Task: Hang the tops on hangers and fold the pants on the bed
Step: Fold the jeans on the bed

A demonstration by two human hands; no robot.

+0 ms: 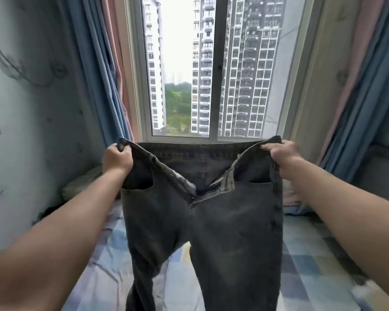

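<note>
Jeans (211, 221) held up over the bed (312, 265), fly open, legs hanging. Left hand (117, 159) grips one waistband corner, right hand (283, 153) the other, fingers curled round the denim. Window (211, 68) ahead.

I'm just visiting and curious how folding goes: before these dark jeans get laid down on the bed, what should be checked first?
1. Left hand grips one waistband corner: ok.
2. Right hand grips the other corner: ok.
3. Waistband held level and spread: ok.
4. Fly closed: not ok, it gapes open.
5. Legs hanging untwisted: cannot tell, hems out of frame.
6. Bed sheet below free: cannot tell, the jeans hide it.
</note>
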